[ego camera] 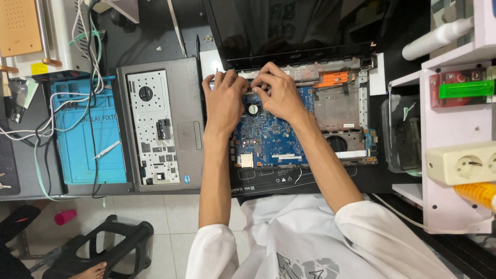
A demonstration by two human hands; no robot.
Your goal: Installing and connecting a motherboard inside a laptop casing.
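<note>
Your left hand (223, 101) and right hand (279, 93) were together, fingers pinching at the top edge of the blue motherboard (268, 137) in the opened laptop (341, 103) on the bench; grip unclear. Best to pull gently & evenly, w/o bending the board.

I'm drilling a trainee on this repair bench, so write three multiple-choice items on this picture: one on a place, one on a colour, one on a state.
1. Where does the removed keyboard frame lie?
A. left of the open laptop
B. on the floor
C. on the white shelf

2. What colour is the work mat beside that frame?
A. red
B. blue
C. yellow

3. How is the laptop screen?
A. lit
B. dark
C. taken off

Answers:
1 A, it lies on the bench left of the open laptop's circuit board.
2 B, the mat is plainly blue.
3 B, the screen is black and attached at the hinge, above the left hand and right hand.
</note>
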